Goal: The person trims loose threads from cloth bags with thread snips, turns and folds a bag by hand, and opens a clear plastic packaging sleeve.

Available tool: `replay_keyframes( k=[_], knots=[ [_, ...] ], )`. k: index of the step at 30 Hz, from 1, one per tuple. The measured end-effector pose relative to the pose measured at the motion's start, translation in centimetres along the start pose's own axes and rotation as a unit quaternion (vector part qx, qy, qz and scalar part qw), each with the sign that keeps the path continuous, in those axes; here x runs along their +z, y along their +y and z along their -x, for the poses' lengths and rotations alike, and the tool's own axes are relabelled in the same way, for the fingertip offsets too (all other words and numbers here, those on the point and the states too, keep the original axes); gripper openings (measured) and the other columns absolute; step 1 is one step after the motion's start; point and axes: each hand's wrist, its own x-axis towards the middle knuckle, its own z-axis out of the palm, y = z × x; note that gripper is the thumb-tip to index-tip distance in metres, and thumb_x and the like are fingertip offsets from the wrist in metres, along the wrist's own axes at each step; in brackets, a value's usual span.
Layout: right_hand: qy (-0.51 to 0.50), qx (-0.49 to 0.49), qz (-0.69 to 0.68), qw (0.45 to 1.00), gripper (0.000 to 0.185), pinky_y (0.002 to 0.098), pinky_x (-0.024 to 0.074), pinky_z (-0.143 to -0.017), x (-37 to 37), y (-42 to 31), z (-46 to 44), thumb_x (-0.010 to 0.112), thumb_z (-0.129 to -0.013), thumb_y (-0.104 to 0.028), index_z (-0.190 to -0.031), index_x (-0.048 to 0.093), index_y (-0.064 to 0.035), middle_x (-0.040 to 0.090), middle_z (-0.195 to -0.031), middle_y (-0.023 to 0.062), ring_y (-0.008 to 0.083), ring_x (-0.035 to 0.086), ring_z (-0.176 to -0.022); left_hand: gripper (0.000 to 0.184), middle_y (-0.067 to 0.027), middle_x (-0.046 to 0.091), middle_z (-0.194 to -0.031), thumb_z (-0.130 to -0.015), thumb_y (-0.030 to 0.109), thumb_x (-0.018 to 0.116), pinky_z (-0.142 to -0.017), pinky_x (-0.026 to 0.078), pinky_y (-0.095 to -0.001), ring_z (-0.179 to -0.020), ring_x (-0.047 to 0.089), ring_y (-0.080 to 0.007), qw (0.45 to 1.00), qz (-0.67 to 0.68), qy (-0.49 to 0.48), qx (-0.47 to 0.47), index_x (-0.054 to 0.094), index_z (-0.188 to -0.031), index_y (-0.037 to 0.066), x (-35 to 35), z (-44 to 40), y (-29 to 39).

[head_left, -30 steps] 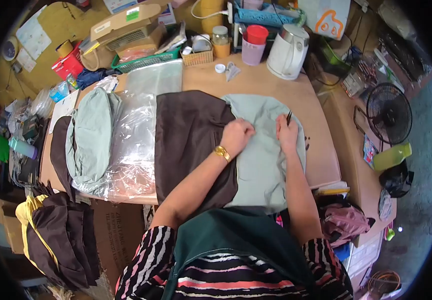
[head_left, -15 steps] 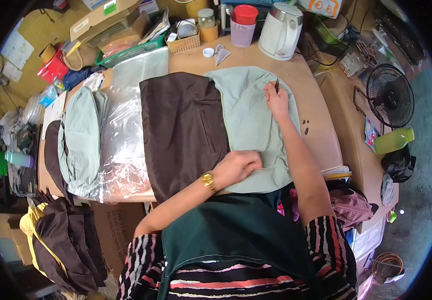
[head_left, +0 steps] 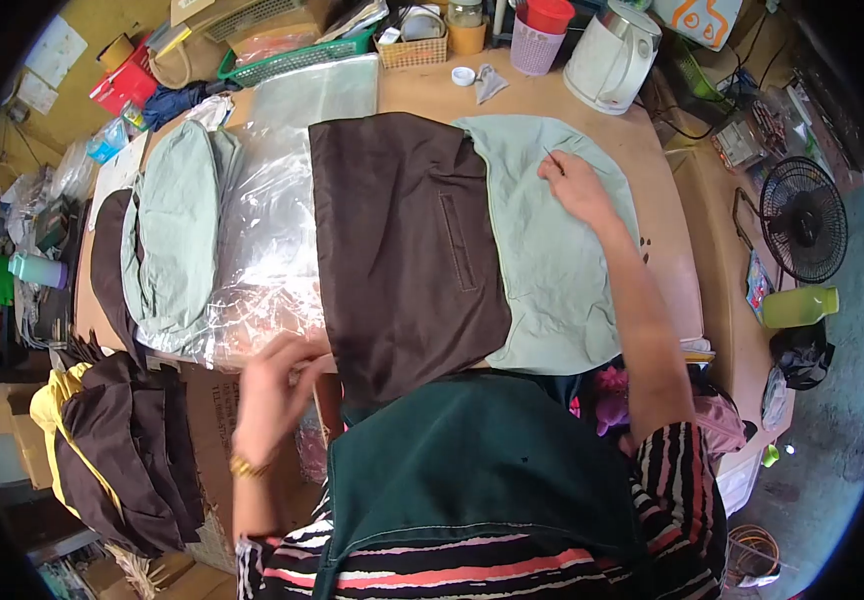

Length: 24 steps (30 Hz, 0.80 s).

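Observation:
A dark brown fabric piece (head_left: 397,260) with a stitched slit pocket lies flat on the table, joined or overlapped at its right by a pale green fabric piece (head_left: 557,290). My right hand (head_left: 580,188) rests over the upper part of the green fabric, fingers closed around a thin dark pointed tool (head_left: 549,153), mostly hidden. At the front table edge, my left hand (head_left: 277,385) hovers left of the brown fabric's lower corner, fingers loosely bent and apart, with nothing visible in them. Clear plastic sheets (head_left: 272,230) lie beside the brown fabric.
Folded pale green pieces (head_left: 177,230) lie at the table's left. A white kettle (head_left: 607,60), a lilac cup (head_left: 535,48) and a green basket (head_left: 297,62) stand along the back. Brown and yellow cloth (head_left: 117,455) hangs lower left. A black fan (head_left: 804,220) is at right.
My left hand has left the lower green fabric and moved left past the brown piece to the table's front edge. My right hand stays over the green fabric with the tool; the view has shifted.

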Motion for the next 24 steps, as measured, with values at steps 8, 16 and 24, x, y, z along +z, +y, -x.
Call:
replay_keyframes(
  k=[8,16,24],
  knots=[
    [0.118,-0.009,-0.088,0.989,0.022,0.0296,0.0406,-0.057,4.5,-1.5,7.7,0.054,-0.096,-0.021,-0.091,0.061,-0.0004,0.055,-0.066,0.0029,0.0106,0.048,-0.059,0.023,-0.01,0.062,-0.087,-0.074,0.017,0.078,-0.067,0.052,-0.0358,-0.077,0.062,-0.0288,0.941,0.062,0.043,0.329,0.07,-0.091,0.003,19.5,-11.4,5.3],
    [0.128,0.002,-0.151,0.98,0.02,0.0372,0.0444,-0.057,4.9,0.0,8.5,0.058,-0.095,-0.021,-0.09,0.06,-0.0018,0.063,-0.073,0.0161,0.0317,0.055,-0.059,0.015,-0.0107,0.063,-0.074,-0.081,0.016,0.074,-0.06,0.048,-0.0326,-0.066,0.062,-0.0228,0.992,0.061,0.02,0.105,0.066,-0.077,0.003,11.3,-6.5,1.8],
    [0.107,-0.059,-0.01,0.992,0.016,0.0448,0.0478,-0.067,5.7,-1.6,8.8,0.06,-0.091,-0.019,-0.096,0.058,-0.0029,0.065,-0.08,0.0187,0.0394,0.064,-0.079,0.027,-0.0094,0.061,-0.063,-0.084,0.025,0.073,-0.054,0.044,-0.031,-0.056,0.058,-0.0179,0.996,0.023,-0.022,-0.081,0.07,-0.077,-0.001,3.3,0.0,-1.5]
  ],
)
